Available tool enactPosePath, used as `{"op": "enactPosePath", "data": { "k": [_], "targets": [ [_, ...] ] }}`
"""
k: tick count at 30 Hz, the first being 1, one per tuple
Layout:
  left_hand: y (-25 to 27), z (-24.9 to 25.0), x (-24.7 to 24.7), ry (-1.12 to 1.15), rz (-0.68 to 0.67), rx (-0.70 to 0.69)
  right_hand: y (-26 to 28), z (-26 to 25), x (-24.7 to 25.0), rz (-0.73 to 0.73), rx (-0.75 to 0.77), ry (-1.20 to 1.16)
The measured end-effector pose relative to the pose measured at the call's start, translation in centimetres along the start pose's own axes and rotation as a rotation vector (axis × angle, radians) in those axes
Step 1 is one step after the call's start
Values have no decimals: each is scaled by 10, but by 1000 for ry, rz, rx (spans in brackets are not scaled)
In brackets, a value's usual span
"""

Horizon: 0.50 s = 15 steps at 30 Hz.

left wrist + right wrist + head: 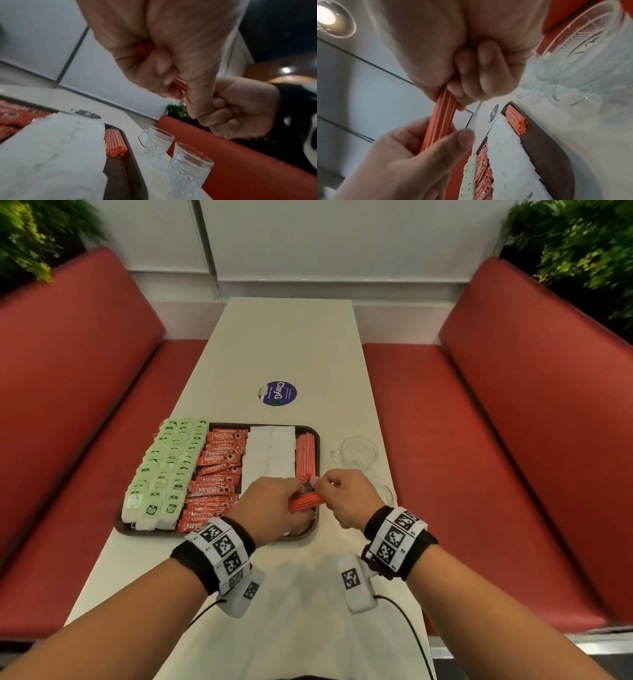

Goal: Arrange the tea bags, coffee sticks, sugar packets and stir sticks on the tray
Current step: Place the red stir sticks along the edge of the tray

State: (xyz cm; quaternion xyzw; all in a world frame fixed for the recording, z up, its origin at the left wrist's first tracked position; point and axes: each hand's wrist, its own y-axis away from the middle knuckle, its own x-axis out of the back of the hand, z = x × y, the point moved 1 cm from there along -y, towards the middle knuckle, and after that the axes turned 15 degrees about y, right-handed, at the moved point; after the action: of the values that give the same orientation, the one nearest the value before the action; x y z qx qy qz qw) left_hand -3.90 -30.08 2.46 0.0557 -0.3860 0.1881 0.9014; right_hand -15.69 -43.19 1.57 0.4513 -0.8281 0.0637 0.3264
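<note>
- Head view, far left of the tray (310, 537): green tea bags (164, 470) in rows, soft and light, easy to crush, best pinched by an edge.
- Next along, red coffee sticks (214, 474) stacked like tiles, thin and a bit slippery, probably best picked up by the long sides.
- Then white sugar packets (270, 455), flat and floppy, likely to slide off each other.
- Then a row of orange stir sticks (305, 455) along the right side of the tray, thin, stiff and very light, likely to roll and scatter.
- Left hand (270, 508) over the near part of the tray, fingers curled round one end of a held bundle of stir sticks (306, 502).
- Right hand (346, 496) just beside it, fingers curled tight, pinching the other end of the same bundle.
- Best to hold such a bundle at both ends, snug, so none slip out.
- On the worktop (291, 344), right of the tray, two glass cups (356, 453), hard and easy to break if bumped.
- Left wrist view: both cups clear and patterned; held bundle nearly hidden inside the fist.
- Right wrist view: white stripes on the held sticks, and bare brown tray floor near the laid row, hidden by hands in the head view.
</note>
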Motion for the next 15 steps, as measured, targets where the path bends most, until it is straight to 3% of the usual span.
{"op": "enactPosePath", "data": {
  "k": [4,8,11,13,15],
  "targets": [
    [-2,-8,6,535,203,104,-8,4,-3,38,-36,-133],
    [-18,-17,5,702,305,143,-18,2,-15,76,-23,-169],
    [-30,-23,6,742,247,172,-25,-1,-18,96,-15,-144],
    [-30,-25,8,657,103,193,-28,-1,-13,89,13,-89],
    [-28,-27,7,424,-97,166,-33,-1,-9,65,51,7]
  ]
}}
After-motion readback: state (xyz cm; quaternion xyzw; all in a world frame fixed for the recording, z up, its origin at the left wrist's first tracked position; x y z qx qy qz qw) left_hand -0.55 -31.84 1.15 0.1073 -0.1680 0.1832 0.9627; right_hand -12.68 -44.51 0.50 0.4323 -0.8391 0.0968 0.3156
